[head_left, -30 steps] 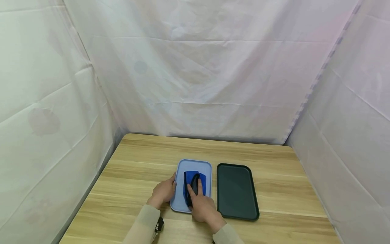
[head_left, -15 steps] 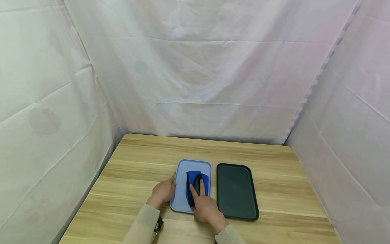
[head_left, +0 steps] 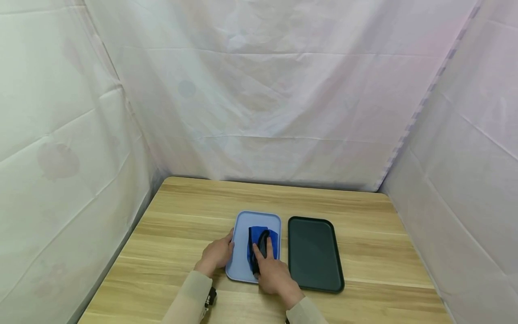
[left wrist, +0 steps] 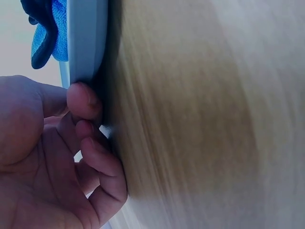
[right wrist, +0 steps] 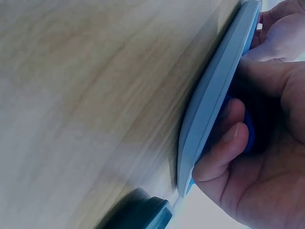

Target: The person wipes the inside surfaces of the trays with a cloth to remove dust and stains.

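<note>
A light blue tray [head_left: 243, 221] lies on the wooden table, with a blue fuzzy cloth [head_left: 255, 232] with black edging on it. Over the cloth runs a black curved, handle-like piece [head_left: 262, 243]; its exact kind is unclear. My left hand [head_left: 217, 254] grips the tray's left rim, its fingertips at the tray side [left wrist: 88, 43] in the left wrist view. My right hand [head_left: 274, 275] holds the black piece and cloth, index and middle fingers spread along it. In the right wrist view, the right hand [right wrist: 271, 186] curls its other fingers close to the tray edge [right wrist: 209, 100], hiding most of the cloth.
A dark green tray [head_left: 314, 254] lies just right of the blue one, a narrow gap between them. Bare wood [head_left: 182, 207] shows around both trays. White cloth walls [head_left: 263, 99] stand behind and at both sides.
My right hand, the blue cloth and the black piece have shifted slightly right on the tray, mostly in the first half second. The left hand and both trays stay nearly in place.
</note>
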Available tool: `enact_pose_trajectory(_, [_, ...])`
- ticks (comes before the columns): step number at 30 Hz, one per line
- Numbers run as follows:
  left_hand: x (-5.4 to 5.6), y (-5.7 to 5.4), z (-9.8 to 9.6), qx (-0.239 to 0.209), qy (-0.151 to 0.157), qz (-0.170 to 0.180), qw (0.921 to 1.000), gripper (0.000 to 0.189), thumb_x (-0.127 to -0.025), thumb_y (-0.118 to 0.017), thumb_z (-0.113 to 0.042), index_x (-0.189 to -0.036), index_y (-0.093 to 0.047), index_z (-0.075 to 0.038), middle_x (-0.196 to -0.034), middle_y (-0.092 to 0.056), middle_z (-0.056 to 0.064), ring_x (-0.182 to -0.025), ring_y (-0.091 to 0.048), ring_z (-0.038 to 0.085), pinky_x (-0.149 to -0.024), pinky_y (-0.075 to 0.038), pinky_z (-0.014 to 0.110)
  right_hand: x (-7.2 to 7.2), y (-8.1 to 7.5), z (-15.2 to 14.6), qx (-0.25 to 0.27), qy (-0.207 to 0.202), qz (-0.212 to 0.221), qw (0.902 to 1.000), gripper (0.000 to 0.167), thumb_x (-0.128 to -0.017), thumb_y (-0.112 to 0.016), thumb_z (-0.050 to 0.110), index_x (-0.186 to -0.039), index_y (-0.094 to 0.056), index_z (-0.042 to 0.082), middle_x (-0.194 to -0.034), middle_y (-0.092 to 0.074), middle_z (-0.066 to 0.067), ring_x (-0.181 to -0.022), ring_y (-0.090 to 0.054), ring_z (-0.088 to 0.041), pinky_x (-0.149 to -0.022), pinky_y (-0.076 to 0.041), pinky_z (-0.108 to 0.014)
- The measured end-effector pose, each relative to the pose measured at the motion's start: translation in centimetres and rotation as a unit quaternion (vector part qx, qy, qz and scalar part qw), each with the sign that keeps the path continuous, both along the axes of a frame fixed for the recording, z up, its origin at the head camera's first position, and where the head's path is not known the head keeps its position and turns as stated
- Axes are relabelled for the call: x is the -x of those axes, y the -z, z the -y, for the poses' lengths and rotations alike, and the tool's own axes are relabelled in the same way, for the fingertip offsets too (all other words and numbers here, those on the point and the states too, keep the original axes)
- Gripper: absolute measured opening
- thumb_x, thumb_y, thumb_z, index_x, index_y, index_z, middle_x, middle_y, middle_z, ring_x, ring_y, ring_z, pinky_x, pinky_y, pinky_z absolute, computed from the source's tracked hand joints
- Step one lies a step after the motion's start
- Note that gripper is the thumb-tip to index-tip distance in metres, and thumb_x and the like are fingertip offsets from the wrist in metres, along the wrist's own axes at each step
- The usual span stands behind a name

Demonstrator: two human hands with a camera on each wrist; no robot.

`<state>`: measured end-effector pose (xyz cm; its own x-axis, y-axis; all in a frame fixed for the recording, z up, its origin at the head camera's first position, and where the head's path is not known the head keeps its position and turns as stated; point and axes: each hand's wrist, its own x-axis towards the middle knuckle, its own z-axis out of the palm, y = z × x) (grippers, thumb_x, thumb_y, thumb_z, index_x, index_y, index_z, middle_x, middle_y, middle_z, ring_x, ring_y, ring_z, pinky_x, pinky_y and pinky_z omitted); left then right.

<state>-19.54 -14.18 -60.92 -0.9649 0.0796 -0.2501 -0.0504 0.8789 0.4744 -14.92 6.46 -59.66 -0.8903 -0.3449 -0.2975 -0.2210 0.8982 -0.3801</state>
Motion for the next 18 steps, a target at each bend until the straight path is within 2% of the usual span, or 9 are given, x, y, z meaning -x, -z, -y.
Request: enact_pose_trajectory(18, [0.20,0.03,0.08,0.004,0.004,0.014,0.9999,0.055,-0.109,-0.047,-0.026,-0.161,-0.038,-0.012,-0.144,-0.062,0.021,-0.124,-0.066,0.039,-0.098,-0.053,0.056,0.84,0.11,-0.13,0.007,0.000,0.002,1.0000,0.085,-0.096,-0.074,0.027,-0.166,-0.026,0.029,-0.173,-0.004,-0.025,-0.047,-0.048,-0.016,-0.046,-0.037,-0.031])
